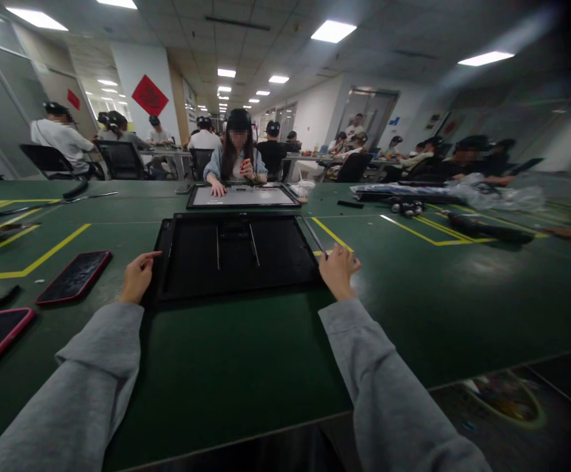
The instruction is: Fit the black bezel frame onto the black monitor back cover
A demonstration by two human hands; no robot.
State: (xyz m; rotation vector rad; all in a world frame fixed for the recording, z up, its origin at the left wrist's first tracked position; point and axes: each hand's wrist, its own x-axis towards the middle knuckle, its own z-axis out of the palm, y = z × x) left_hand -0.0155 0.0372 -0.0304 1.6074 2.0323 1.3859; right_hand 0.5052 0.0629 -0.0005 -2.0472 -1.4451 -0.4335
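Observation:
A black rectangular panel [206, 278], like the back cover of a monitor, lies flat on the green table before me. Two thin metal rails stand out on its inner face. At its left edge is my left hand [136, 278], the index finger reaching over the rim and the other fingers curled against the side. My right hand [339, 272] is at the right edge, thumb and fingers closed around the end of a thin grey rod [313, 235]. This rod slants along the panel's right side; its exact kind is unclear.
Across the table [246, 367], a person works at another framed panel [265, 196], beside a plastic cup [303, 190]. Two phones, one in a red-edged case [73, 278], lie left. A power drill [486, 226] and plastic-wrapped items [413, 191] lie right.

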